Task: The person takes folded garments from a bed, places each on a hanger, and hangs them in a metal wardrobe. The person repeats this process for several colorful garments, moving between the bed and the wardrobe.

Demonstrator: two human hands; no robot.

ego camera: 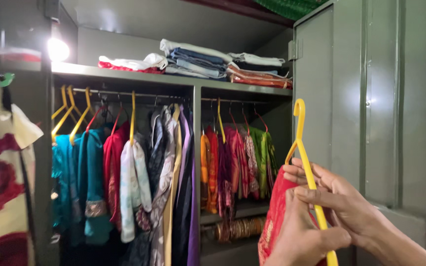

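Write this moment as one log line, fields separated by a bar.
hands: both hands hold yellow hanger and red garment | place: open wardrobe, clothes hanging

No packages, labels, signs or screens are visible in this view. The surfaces in sight carry no tag, sticker, printed panel or display of any kind.
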